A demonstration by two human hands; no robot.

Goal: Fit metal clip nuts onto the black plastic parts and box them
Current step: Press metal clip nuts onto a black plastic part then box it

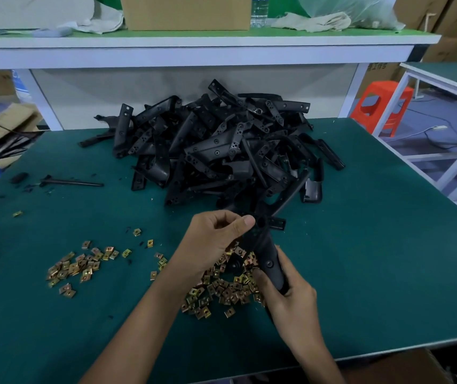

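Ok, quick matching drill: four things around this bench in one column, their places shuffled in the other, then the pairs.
1 pile of black plastic parts
2 clip nuts
3 water bottle
4 orange stool

A near side of the green mat, scattered
B upper shelf
C floor, right of the mat
D back of the mat

Pairs: 1-D, 2-A, 3-B, 4-C

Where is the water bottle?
In the head view, the water bottle stands on the upper shelf at top centre-right, just right of the cardboard box and left of a beige cloth.
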